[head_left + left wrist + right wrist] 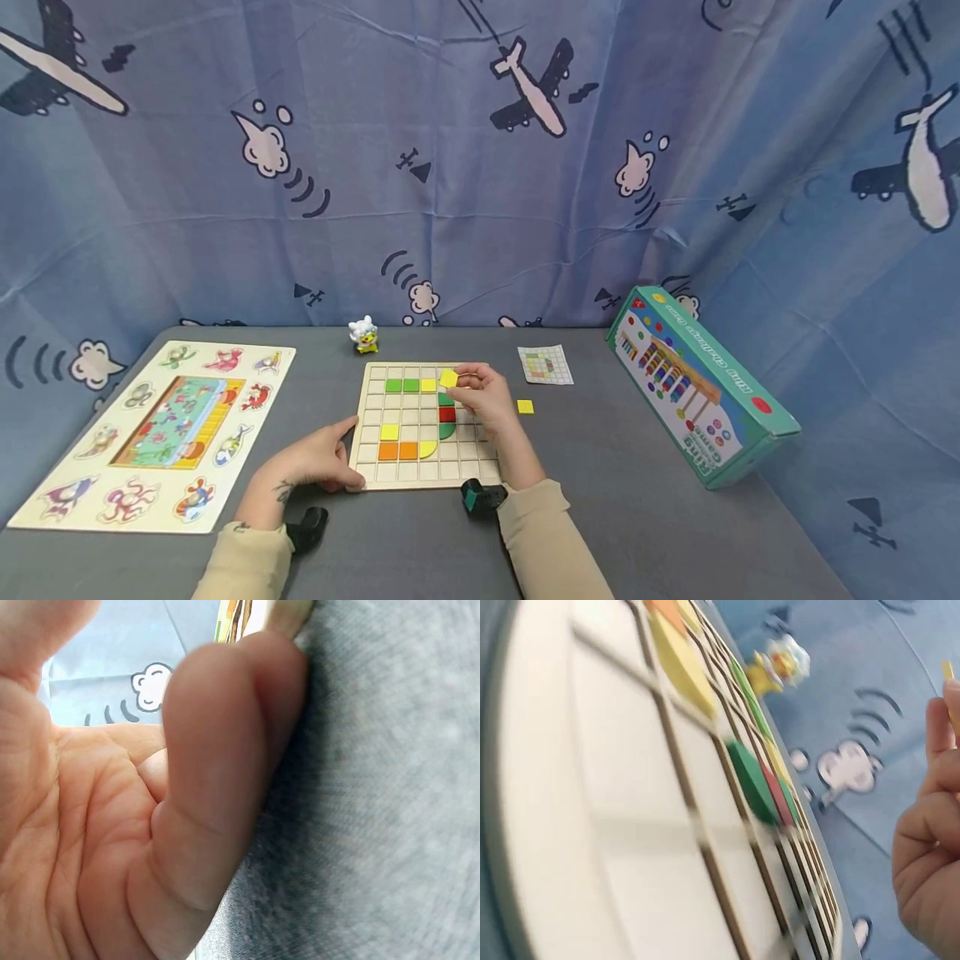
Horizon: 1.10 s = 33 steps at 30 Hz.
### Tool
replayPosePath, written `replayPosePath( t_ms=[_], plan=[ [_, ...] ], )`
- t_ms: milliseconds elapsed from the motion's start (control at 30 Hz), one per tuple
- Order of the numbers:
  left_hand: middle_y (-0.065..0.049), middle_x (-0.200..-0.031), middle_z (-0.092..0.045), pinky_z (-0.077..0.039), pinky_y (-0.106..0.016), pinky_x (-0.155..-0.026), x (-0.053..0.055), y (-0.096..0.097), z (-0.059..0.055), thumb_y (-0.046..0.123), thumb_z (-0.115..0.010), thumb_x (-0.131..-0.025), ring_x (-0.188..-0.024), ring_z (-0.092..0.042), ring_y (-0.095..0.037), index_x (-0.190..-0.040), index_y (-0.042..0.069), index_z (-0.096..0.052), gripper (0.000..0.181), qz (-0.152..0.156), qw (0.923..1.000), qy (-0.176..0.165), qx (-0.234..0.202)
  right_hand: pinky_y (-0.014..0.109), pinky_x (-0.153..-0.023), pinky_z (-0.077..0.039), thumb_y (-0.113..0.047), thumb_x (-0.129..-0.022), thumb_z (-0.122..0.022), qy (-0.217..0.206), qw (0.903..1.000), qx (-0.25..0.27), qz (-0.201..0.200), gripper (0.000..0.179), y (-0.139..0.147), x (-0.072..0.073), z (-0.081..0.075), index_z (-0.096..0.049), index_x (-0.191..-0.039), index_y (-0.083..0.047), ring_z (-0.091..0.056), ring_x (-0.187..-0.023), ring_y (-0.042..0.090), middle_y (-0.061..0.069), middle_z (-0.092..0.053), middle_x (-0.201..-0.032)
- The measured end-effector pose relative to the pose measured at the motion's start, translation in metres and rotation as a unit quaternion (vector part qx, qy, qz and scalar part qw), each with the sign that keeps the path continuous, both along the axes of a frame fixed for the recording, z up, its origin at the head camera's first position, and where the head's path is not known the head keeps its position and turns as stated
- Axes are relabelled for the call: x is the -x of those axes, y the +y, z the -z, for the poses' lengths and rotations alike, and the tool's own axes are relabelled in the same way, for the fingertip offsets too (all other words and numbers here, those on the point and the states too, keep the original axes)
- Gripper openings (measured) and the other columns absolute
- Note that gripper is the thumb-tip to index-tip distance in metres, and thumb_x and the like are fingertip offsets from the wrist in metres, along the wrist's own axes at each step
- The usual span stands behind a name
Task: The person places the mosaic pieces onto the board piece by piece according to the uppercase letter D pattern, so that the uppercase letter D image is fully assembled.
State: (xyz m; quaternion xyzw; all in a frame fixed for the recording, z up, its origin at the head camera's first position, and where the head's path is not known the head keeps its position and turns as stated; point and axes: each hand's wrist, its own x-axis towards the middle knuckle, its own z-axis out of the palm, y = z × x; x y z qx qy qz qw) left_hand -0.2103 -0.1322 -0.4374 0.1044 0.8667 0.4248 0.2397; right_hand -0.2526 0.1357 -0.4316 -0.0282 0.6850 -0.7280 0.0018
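Note:
Over the upper right part of the wooden grid board [375, 472], my right hand [489, 402] pinches a yellow square tile [448, 378] between thumb and fingers. In the right wrist view the tile's thin edge [948, 671] shows at the fingertips. My left hand [311, 457] rests at the board's left side, index finger and thumb spread along the edge near the lower corner. On the board lie green tiles [402, 386], a red tile [447, 414], orange tiles [397, 451], a yellow tile [389, 432] and a rounded yellow tile [427, 449].
A loose yellow tile [525, 407] and a printed pattern card [546, 365] lie right of the board. Behind it stands a small toy figure [363, 335]. A sea-animal puzzle board [97, 492] lies left; a green game box [705, 383] stands right, before a blue curtain [450, 167].

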Motion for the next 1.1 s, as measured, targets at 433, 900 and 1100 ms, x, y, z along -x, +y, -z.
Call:
replayPosePath(
  t_ms=[433,900,1100],
  plan=[
    [-0.004,-0.06,-0.055,-0.04,-0.027,-0.046,0.0,0.0,-0.001,0.013,-0.083,-0.063,-0.047,-0.047,-0.012,-0.145,-0.006,-0.016,0.107,0.005,1.0,0.0,-0.006,0.022,-0.049,-0.034,0.007,-0.072,-0.071,-0.013,0.9915,-0.107,-0.073,0.029,-0.054,0.012,-0.001,-0.061,-0.099,0.002,-0.044,-0.055,0.008,-0.003,-0.056,-0.07],
    [-0.004,-0.06,-0.053,-0.039,-0.027,-0.047,0.0,0.001,-0.001,0.013,-0.083,-0.063,-0.047,-0.046,-0.013,-0.145,-0.006,-0.019,0.106,0.001,1.0,0.0,-0.003,0.024,-0.059,-0.039,-0.002,-0.067,-0.079,-0.052,0.9383,-0.336,-0.06,0.022,-0.074,0.01,-0.001,-0.066,-0.084,-0.004,-0.048,-0.067,0.014,0.002,-0.058,-0.077],
    [-0.004,-0.06,-0.053,-0.04,-0.027,-0.047,0.0,0.001,0.0,0.013,-0.083,-0.062,-0.047,-0.046,-0.012,-0.145,-0.004,-0.02,0.106,-0.009,1.0,-0.003,-0.001,0.023,-0.056,-0.037,-0.007,-0.066,-0.081,-0.058,0.9143,-0.397,-0.053,0.02,-0.078,0.01,-0.003,-0.068,-0.082,-0.008,-0.047,-0.064,0.013,-0.001,-0.059,-0.076]
  ],
)
